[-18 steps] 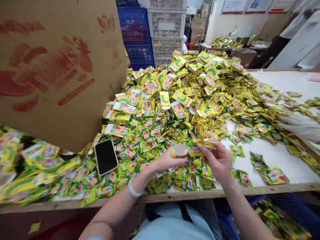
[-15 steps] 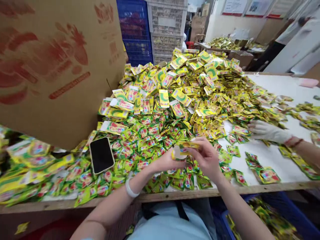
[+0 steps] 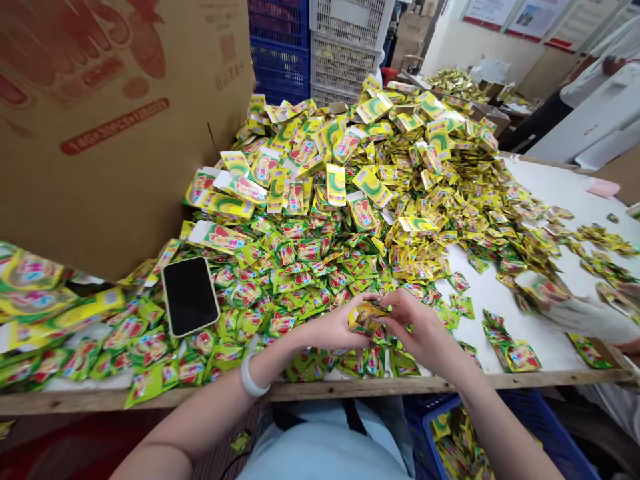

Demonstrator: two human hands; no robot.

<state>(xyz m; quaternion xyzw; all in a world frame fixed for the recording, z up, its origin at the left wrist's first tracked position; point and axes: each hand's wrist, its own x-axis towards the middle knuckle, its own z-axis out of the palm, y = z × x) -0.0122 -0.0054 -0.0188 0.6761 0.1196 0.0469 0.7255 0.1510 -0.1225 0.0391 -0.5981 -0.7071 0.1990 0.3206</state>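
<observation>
Near the table's front edge my left hand (image 3: 334, 328) is wrapped round a small yellow carton (image 3: 353, 319), whose open end faces right. My right hand (image 3: 423, 328) meets it there, fingers pinched on a yellow packet (image 3: 373, 311) at the carton's mouth. Whether there is one packet or more, the fingers hide. Under and around both hands lie many small green and yellow candy packets (image 3: 305, 280). Behind them rises a heap of flat yellow cartons (image 3: 336, 184). A phone (image 3: 191, 297) with a dark screen rests on packets left of my hands.
A large cardboard box (image 3: 125, 200) stands at the left. Blue crates (image 3: 279, 63) and white crates (image 3: 345, 63) are stacked behind the heap. A co-worker's gloved hand (image 3: 570, 307) is over packets at the right. Below the table edge sits a blue basket (image 3: 545, 427) of packets.
My right hand has lowered the yellow packet from above the carton to its mouth. The co-worker's gloved hand has moved right and nearer. The whole view has shifted slightly.
</observation>
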